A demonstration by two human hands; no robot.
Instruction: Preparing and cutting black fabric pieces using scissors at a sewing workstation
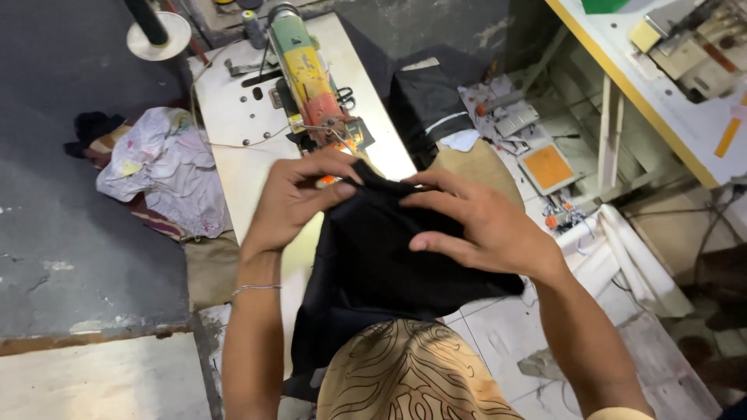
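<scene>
Cloth up in both hands, not yet at the needle.
Your left hand (292, 198) and right hand (475, 222) pinch the black cloth's (381, 264) top edge between them; the sewing machine (315, 82) sits just beyond, nothing under its foot.

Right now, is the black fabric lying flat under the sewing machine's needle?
No: both hands, left hand and right hand, hold the black fabric up, short of the sewing machine.

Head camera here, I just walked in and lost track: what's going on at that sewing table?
A person holds a piece of black cloth up with both hands, left hand and right hand pinching its top edge. The sewing machine sits just beyond on the white table. A heap of pale fabric lies left.
</scene>
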